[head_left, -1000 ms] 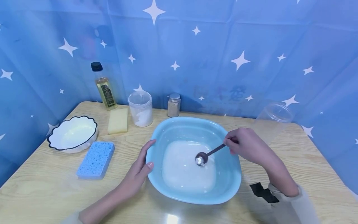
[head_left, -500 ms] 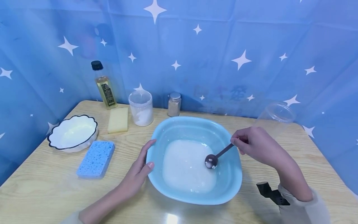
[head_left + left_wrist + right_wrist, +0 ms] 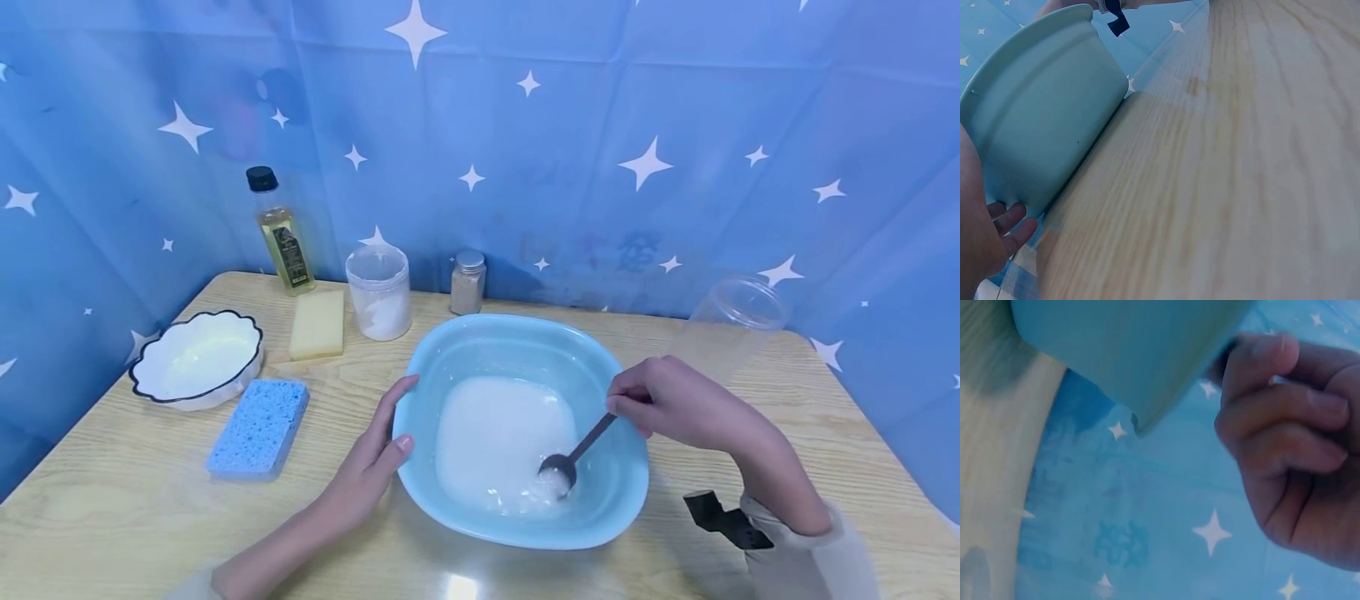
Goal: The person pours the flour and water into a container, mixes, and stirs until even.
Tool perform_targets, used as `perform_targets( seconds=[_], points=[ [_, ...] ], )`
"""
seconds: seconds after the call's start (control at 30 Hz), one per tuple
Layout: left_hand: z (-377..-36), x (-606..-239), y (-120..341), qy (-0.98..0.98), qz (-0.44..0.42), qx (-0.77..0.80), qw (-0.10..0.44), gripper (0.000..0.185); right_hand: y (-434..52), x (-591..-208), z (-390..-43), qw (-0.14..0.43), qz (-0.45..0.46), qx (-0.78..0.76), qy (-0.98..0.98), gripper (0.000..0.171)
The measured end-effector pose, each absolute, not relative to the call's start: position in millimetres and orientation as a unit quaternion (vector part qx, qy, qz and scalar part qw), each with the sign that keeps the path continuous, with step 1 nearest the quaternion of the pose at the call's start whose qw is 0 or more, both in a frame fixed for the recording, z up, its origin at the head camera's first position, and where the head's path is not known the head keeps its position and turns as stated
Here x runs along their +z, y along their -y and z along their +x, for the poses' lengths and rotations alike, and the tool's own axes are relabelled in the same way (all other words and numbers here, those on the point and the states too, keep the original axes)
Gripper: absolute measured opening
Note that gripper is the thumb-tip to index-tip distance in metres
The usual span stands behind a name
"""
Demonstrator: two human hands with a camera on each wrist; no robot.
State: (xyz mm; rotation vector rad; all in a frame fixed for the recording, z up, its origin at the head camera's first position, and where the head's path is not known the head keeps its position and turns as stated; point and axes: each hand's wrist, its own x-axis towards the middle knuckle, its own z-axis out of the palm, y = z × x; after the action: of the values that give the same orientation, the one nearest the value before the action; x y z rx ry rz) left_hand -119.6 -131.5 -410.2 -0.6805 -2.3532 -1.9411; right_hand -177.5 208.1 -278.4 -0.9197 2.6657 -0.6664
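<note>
A pale wooden table [image 3: 135, 500] stretches before me, its grain glossy under overhead light. Blue cloth [image 3: 600, 125] patterned with white stars hangs behind and beside it.

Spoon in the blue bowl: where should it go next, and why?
Probably sweep the spoon back toward the middle of the white liquid. Its scoop sits at the near right edge of the liquid, where small clumps show. The right hand grips the handle, and the left hand rests on the bowl rim, steadying it.

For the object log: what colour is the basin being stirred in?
Light blue basin; clearest in the head view.
</note>
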Motion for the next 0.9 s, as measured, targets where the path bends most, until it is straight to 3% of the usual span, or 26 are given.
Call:
perform_targets(
  seconds=[0.13,0.3,0.57,0.73,0.9],
  points=[
    [-120.2,-410.5,131.2,0.749,-0.222,-0.625,0.008,0.054,-191.3,-287.2,-174.8,0.131,-0.358,-0.246,-0.891,0.019],
    [-120.2,-410.3,131.4,0.743,-0.227,-0.629,0.010,0.055,-165.3,-301.5,-171.4,0.075,-0.369,-0.256,-0.890,0.018],
    [-119.8,-410.8,131.8,0.745,-0.229,-0.626,0.016,0.055,-149.0,-310.9,-172.2,0.009,-0.273,-0.242,-0.931,0.014],
    [-119.7,-410.0,131.7,0.749,-0.221,-0.625,0.011,0.054,-165.6,-298.0,-176.2,0.018,-0.240,-0.229,-0.943,0.014],
    [-120.0,-409.7,131.8,0.748,-0.220,-0.626,0.008,0.054,-190.8,-281.4,-176.8,0.070,-0.255,-0.213,-0.941,0.015]
  ],
)
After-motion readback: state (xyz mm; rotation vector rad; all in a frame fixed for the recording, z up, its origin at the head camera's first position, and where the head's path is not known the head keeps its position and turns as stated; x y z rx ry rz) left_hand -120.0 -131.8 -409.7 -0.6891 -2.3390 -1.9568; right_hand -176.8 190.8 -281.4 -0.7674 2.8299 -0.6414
